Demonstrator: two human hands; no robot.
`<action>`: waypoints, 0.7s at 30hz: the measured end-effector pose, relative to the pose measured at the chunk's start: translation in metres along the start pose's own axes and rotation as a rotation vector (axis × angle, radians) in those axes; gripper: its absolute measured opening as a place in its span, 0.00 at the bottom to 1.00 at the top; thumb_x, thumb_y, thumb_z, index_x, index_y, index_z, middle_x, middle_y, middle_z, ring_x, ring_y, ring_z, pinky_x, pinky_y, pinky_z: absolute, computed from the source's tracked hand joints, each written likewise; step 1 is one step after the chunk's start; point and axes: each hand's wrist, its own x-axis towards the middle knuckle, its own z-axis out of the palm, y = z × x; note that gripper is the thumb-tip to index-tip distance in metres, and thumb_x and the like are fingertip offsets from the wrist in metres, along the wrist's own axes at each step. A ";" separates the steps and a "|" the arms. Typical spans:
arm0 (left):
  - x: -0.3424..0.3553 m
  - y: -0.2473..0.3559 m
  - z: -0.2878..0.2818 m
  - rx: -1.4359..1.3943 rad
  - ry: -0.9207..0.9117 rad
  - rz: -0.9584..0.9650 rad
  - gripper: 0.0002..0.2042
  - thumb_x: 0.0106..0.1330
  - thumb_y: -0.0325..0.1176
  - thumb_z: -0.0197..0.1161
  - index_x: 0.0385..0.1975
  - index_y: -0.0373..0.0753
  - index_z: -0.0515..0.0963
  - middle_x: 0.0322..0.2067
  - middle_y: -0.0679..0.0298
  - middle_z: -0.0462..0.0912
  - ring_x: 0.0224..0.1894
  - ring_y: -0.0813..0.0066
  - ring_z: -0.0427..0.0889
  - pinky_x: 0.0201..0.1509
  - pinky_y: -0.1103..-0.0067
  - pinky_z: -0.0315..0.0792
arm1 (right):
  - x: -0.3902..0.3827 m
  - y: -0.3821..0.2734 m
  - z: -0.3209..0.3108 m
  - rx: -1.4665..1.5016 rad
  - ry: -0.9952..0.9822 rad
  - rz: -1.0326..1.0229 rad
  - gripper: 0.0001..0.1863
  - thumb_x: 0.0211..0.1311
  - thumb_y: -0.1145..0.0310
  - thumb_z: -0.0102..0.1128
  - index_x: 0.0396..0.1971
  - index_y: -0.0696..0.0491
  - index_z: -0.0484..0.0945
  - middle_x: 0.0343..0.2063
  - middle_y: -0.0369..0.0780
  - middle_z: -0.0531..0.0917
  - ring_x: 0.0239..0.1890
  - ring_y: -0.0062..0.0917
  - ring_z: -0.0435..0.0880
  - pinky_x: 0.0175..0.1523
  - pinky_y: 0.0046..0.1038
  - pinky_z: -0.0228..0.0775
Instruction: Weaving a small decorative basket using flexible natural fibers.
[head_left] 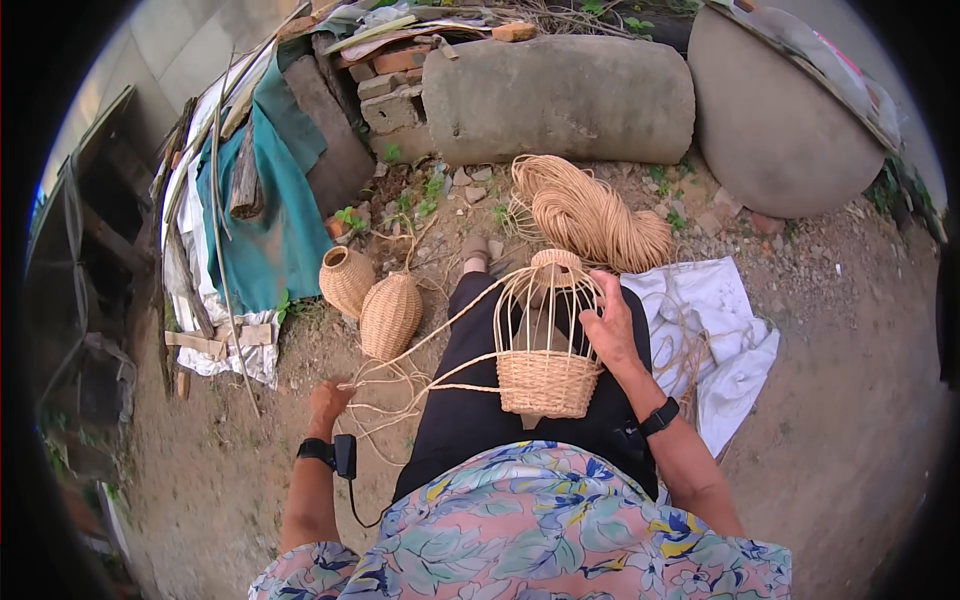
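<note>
A partly woven basket (548,385) rests upright on my lap between my thighs. Its lower part is tightly woven, while bare ribs rise above and gather into a narrow woven neck (556,260). My right hand (614,330) grips the ribs on its right side, thumb and fingers curled at them. Out to the left, my left hand (328,402) is closed around straw-coloured cord (462,387), drawn taut from the basket's woven rim. Another strand (445,328) slants from the upper ribs toward the same hand. Loose loops hang beside my left knee.
Two finished-looking woven vases, one upright (391,318) and one tilted (346,281), lie ahead on the left. A thick cord coil (590,215) sits beyond my knees. White cloth (725,315) spreads at right. A concrete cylinder (560,100) and teal sheet (262,200) border the ground.
</note>
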 end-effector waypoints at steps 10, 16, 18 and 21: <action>-0.028 0.309 -0.072 -0.404 0.069 0.953 0.13 0.68 0.37 0.55 0.47 0.38 0.76 0.35 0.50 0.82 0.39 0.48 0.81 0.42 0.62 0.75 | -0.007 -0.013 0.002 0.061 0.005 0.011 0.31 0.48 0.75 0.54 0.57 0.54 0.64 0.52 0.47 0.73 0.45 0.38 0.76 0.53 0.37 0.69; -0.123 0.276 -0.106 -0.324 -0.010 1.240 0.08 0.66 0.32 0.59 0.31 0.33 0.79 0.26 0.54 0.81 0.28 0.55 0.81 0.31 0.67 0.74 | 0.003 0.002 0.006 0.085 0.080 0.065 0.27 0.52 0.75 0.54 0.56 0.56 0.65 0.51 0.46 0.75 0.39 0.32 0.78 0.48 0.31 0.71; -0.132 0.231 -0.108 -0.438 -0.084 1.149 0.10 0.66 0.35 0.61 0.32 0.33 0.81 0.27 0.57 0.82 0.25 0.62 0.80 0.30 0.71 0.73 | 0.005 0.003 0.009 0.105 0.072 0.089 0.26 0.53 0.74 0.55 0.55 0.56 0.66 0.52 0.45 0.75 0.40 0.33 0.78 0.48 0.31 0.71; -0.084 0.136 -0.144 -0.955 -0.019 0.376 0.11 0.70 0.37 0.57 0.31 0.38 0.81 0.17 0.76 0.68 0.17 0.89 0.63 0.18 0.85 0.57 | 0.003 0.007 0.000 0.084 0.087 0.072 0.26 0.53 0.74 0.55 0.56 0.55 0.66 0.52 0.45 0.75 0.41 0.33 0.78 0.48 0.32 0.71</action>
